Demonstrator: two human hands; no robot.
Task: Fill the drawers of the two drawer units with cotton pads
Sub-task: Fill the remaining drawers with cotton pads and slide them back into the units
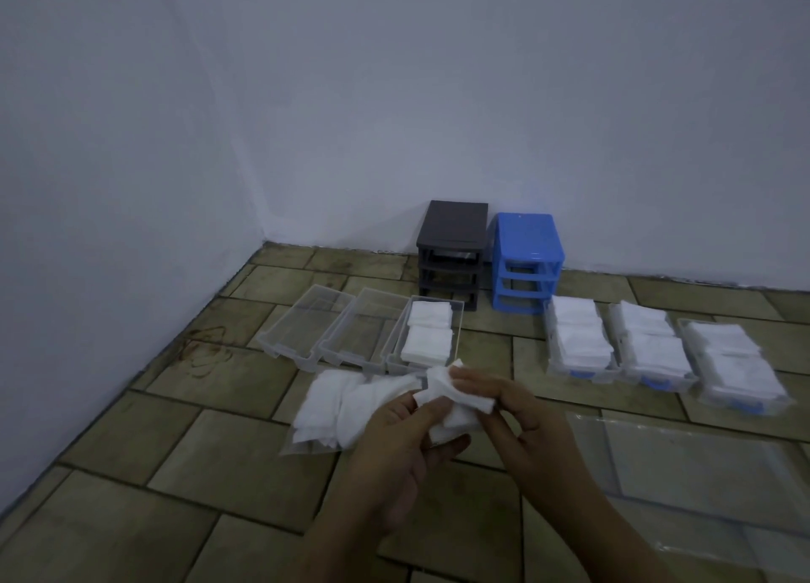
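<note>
A dark grey drawer unit (451,253) and a blue drawer unit (526,260) stand empty of drawers against the far wall. Three clear drawers lie on the floor left of centre: two hold nothing (302,324) (359,326), the third (456,308) holds white cotton pads. Three drawers with blue handles (578,341) (648,348) (732,365) lie at the right, heaped with pads. My left hand (394,442) and my right hand (526,424) both grip a small stack of cotton pads (451,396) above the floor. A clear bag of pads (333,411) lies just left of my hands.
The floor is brown tile. White walls meet in a corner at the left, close behind the units. Clear plastic sheets or empty bags (701,473) lie on the floor at the right front.
</note>
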